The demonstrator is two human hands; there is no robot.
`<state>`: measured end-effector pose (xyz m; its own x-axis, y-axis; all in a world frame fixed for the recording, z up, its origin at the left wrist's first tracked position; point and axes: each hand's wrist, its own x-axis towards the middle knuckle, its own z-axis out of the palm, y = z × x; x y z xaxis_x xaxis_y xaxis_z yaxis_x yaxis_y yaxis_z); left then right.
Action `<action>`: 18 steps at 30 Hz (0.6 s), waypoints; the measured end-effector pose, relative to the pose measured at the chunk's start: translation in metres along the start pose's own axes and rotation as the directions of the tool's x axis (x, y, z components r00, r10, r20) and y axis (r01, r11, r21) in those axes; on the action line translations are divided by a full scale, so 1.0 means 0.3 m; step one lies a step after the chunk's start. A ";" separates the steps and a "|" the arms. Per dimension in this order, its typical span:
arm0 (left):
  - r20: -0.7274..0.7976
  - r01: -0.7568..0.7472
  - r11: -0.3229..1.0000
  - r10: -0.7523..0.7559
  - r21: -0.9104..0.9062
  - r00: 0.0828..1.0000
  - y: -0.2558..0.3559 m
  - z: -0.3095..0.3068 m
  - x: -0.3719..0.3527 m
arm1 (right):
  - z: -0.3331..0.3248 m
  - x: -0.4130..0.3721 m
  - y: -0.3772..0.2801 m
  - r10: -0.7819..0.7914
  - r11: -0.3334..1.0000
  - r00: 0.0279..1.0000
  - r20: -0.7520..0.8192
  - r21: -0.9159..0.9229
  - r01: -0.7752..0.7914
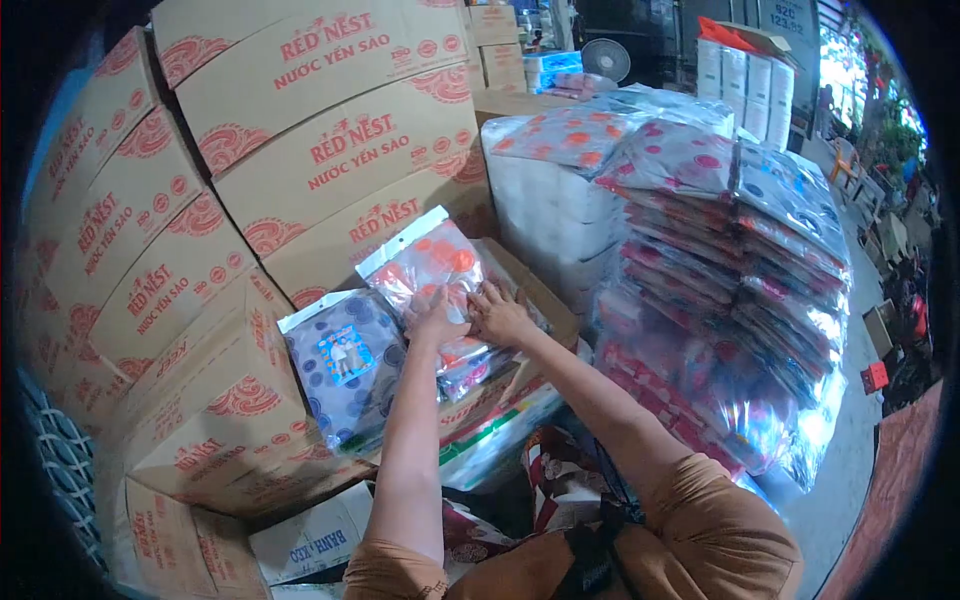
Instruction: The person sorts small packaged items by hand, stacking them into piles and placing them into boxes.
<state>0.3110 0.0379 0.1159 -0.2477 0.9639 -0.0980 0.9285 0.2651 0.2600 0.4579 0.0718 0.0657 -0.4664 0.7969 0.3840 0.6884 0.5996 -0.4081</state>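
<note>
Both hands rest on a clear plastic package with an orange pattern (445, 258), which lies on other packets over a cardboard box. My left hand (436, 318) lies on its lower left part with the fingers apart. Beside it, my right hand (500, 314) presses on the lower right part, fingers spread. A grey-blue package with dark circles and a photo label (345, 355) sits just left of my left forearm. More patterned packets (468, 370) show beneath my hands.
Stacked cardboard cartons with red print (350, 140) rise at the left and ahead. Piles of wrapped patterned packages (690, 260) stand at the right. A white box (312, 535) lies low on the left. Farther back are a fan (606, 61) and an orange chair (843, 158).
</note>
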 end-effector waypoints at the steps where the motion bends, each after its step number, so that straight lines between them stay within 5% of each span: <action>1: 0.014 0.004 1.000 -0.004 -0.010 1.000 -0.009 0.007 0.012 | 0.009 0.009 0.016 -0.132 0.987 0.991 0.035 -0.086 0.134; 2: 0.030 0.005 1.000 -0.004 -0.020 1.000 -0.018 0.016 0.022 | 0.019 0.013 0.032 -0.253 0.950 0.964 0.081 -0.168 0.263; 3: 0.005 -0.002 1.000 0.002 0.032 1.000 -0.018 0.019 0.024 | -0.057 -0.035 -0.044 -0.109 0.982 0.993 -0.051 -0.158 0.100; 5: -0.030 -0.092 0.992 0.095 0.080 0.995 -0.003 -0.014 -0.004 | -0.050 -0.022 -0.020 -0.249 0.964 0.968 0.036 -0.088 0.251; 11: -0.082 -0.136 0.981 0.148 0.138 0.986 -0.041 0.055 0.047 | 0.051 -0.012 0.024 -0.221 0.970 0.964 -0.148 -0.134 0.202; 16: 0.019 -0.028 0.997 0.027 0.070 0.999 -0.019 0.024 0.018 | 0.019 -0.023 -0.011 -0.027 1.000 0.995 -0.098 -0.017 0.025; 18: 0.010 -0.066 0.996 0.065 0.065 0.998 -0.037 0.038 0.031 | 0.035 -0.005 0.007 -0.112 0.990 0.993 -0.043 -0.088 0.108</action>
<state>0.3015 0.0435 0.1012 -0.1840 0.9787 -0.0906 0.9587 0.1990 0.2030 0.4543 0.0727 0.0557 -0.5166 0.7205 0.4626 0.6802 0.6735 -0.2895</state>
